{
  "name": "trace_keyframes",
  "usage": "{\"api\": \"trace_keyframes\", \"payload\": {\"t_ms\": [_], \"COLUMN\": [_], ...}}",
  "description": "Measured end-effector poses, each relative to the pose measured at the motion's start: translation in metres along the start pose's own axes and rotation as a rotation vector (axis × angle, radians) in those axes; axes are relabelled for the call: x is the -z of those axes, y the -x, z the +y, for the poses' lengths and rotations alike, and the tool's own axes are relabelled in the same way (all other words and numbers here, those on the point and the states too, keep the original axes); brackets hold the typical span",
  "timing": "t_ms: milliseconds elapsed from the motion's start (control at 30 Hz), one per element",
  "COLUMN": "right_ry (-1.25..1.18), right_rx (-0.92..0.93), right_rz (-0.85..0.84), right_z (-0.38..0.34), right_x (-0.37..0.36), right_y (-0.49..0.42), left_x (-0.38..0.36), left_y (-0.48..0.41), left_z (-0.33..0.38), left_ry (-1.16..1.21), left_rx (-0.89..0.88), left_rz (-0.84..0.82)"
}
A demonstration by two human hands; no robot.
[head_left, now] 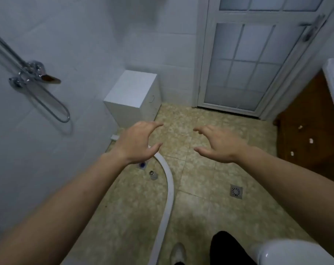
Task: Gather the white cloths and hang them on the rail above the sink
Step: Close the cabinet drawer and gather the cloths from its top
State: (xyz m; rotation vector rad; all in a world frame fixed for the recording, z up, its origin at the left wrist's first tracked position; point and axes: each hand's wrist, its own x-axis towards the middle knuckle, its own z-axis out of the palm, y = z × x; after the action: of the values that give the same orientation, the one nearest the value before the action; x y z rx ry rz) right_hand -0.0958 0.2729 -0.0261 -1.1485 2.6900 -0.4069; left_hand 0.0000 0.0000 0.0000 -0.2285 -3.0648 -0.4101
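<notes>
Both hands are out in front and holding nothing. The left hand (138, 140) and right hand (217, 144) hang side by side over the beige tiled floor (200, 217) with a gap between them. Fingers are spread and a bit hooked, and the thumbs point in toward each other.

As for the white cloths and the rail, honestly can't tell where they are from this view. Nothing near either hand reads as cloth.

Just beyond the left hand's fingertips sits a small white cabinet (131, 92) against the tiled wall. Further out to that hand's left is a chrome shower mixer (31, 72) with its hose (53, 106) looping down. Under the left wrist a white curved strip (169, 188) runs along the floor, with a little metal ring (152, 174) just beside it.

Past the right hand is a white door with frosted panes (248, 60), and to that hand's right a brown wooden cabinet (311, 127). Below the right forearm there's a square floor drain (236, 191), and nearer the body a white toilet (288, 253), a dark trouser leg (227, 247) and a pale shoe (178, 251).
</notes>
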Motion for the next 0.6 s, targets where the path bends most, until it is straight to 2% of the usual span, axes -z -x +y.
{"api": "trace_keyframes", "payload": {"t_ms": [167,267,467,600], "right_ry": [-0.015,-0.025,-0.049,-0.016], "right_rx": [0.027,0.061,0.151,0.187], "right_rz": [-0.020,-0.033,-0.082,-0.135], "right_z": [0.033,0.072,0.182,0.262], "right_x": [0.006,0.008,0.029,0.058], "right_y": [-0.046,-0.080,-0.163,-0.215], "left_x": [-0.001,-0.001,-0.019,-0.032], "left_y": [-0.039,-0.076,-0.174,-0.243], "left_z": [-0.017,-0.027,-0.019,0.001], "left_ry": [-0.052,-0.060,-0.075,-0.103], "left_rx": [0.038,0.115,0.282,0.321], "left_rz": [-0.058,-0.005,0.013,-0.079]}}
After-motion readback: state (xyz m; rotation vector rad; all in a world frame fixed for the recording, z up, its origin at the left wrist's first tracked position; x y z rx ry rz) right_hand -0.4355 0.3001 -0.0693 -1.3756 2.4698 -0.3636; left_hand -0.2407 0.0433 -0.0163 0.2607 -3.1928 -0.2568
